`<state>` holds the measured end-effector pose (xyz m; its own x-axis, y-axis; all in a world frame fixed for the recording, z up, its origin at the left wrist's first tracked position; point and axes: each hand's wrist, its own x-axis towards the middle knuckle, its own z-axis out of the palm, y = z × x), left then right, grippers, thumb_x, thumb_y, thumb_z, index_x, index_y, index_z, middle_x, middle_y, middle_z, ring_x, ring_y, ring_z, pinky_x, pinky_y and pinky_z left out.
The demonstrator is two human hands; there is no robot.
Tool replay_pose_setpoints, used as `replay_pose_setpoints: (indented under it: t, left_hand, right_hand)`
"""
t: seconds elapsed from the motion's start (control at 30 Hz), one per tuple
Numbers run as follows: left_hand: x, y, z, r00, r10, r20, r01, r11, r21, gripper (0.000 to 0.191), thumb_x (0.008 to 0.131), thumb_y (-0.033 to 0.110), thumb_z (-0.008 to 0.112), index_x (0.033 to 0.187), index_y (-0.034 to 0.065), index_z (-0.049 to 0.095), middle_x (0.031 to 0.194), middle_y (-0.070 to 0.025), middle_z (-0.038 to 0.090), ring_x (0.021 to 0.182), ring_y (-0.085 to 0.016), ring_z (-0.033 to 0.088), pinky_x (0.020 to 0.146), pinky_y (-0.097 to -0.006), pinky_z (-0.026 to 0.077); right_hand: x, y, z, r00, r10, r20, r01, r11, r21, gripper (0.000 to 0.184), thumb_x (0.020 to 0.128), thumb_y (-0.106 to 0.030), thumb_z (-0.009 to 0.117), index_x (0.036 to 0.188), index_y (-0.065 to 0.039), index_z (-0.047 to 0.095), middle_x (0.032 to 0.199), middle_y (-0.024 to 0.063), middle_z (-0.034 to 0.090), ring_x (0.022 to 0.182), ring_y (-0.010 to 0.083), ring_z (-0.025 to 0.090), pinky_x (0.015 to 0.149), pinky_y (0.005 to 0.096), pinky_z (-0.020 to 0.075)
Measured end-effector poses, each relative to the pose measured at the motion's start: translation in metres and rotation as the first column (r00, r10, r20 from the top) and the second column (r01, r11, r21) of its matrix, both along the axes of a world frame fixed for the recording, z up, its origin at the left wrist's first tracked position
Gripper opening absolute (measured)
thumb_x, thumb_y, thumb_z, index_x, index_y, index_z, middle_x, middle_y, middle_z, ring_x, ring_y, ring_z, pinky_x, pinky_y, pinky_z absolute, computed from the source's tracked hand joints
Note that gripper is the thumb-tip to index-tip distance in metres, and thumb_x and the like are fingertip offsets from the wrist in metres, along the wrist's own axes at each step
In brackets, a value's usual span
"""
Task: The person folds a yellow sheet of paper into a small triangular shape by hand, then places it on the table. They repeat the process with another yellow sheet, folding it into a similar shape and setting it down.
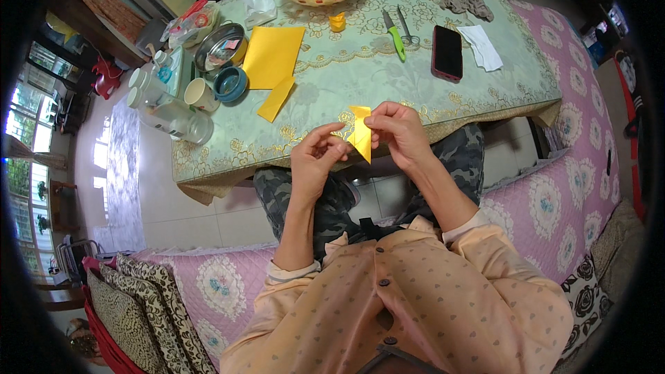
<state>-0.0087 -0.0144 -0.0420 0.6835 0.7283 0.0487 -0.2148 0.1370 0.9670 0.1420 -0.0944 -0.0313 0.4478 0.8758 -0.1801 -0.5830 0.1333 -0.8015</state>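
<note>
A folded piece of gold paper (pixel 362 132), pointed at its lower end, is pinched by my right hand (pixel 399 132) between thumb and fingers. Just to its left is my left hand (pixel 318 155), fingers curled and apart, the thumb near the paper's lower left edge; whether it touches the paper I cannot tell. On the table, a large gold paper sheet (pixel 274 57) lies flat, with a narrow gold paper strip (pixel 277 99) at its lower corner. A small folded gold paper piece (pixel 337 22) sits farther back, near a glass bowl (pixel 323 0) full of similar folded pieces.
On the cloth-covered table (pixel 322 83), a green-handled knife (pixel 395 36), scissors (pixel 408 28), a smartphone (pixel 447 53), a white tissue (pixel 480 48) and a crumpled cloth (pixel 466 4) lie to the right. At left stand a blue bowl (pixel 230 84), a paper cup (pixel 200 94), a metal bowl (pixel 213 44) and plastic bottles (pixel 174 111).
</note>
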Motion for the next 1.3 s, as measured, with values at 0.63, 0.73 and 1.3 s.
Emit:
replay_pose_setpoints:
  t: [0.63,0.73,1.3]
  left_hand:
    - [0.009,0.003,-0.008,0.989,-0.145,0.034,0.131,0.957,0.258,0.013,0.072,-0.002,0.063,0.085,0.0001,0.066,0.08,-0.008,0.063,0.075,-0.014,0.06,0.068,-0.0222,0.047]
    - [0.01,0.003,-0.008,0.986,-0.16,0.052,0.143,0.961,0.239,0.012,0.072,-0.003,0.063,0.083,-0.0008,0.065,0.079,-0.0075,0.063,0.075,-0.014,0.059,0.068,-0.0219,0.046]
    - [0.015,-0.005,-0.01,0.996,-0.002,0.084,0.002,1.0,0.005,0.005,0.074,-0.001,0.064,0.076,-0.0028,0.06,0.079,-0.0052,0.059,0.071,-0.01,0.056,0.065,-0.0205,0.044]
  right_hand:
    - [-0.016,-0.001,-0.008,0.999,-0.028,-0.035,0.028,1.0,0.0,0.005,0.072,-0.001,0.062,0.072,0.001,0.057,0.061,0.0059,0.056,0.049,0.0104,0.052,0.046,0.0197,0.0428]
    - [-0.018,-0.002,-0.008,0.999,-0.044,-0.006,0.044,0.999,0.017,0.005,0.073,0.0,0.062,0.073,0.001,0.057,0.061,0.0061,0.056,0.051,0.01,0.053,0.047,0.0198,0.0428]
    - [-0.022,-0.001,-0.01,0.994,-0.103,0.024,0.102,0.993,0.053,0.003,0.074,0.0,0.061,0.073,0.001,0.058,0.065,0.0061,0.058,0.054,0.0098,0.053,0.05,0.0204,0.0428]
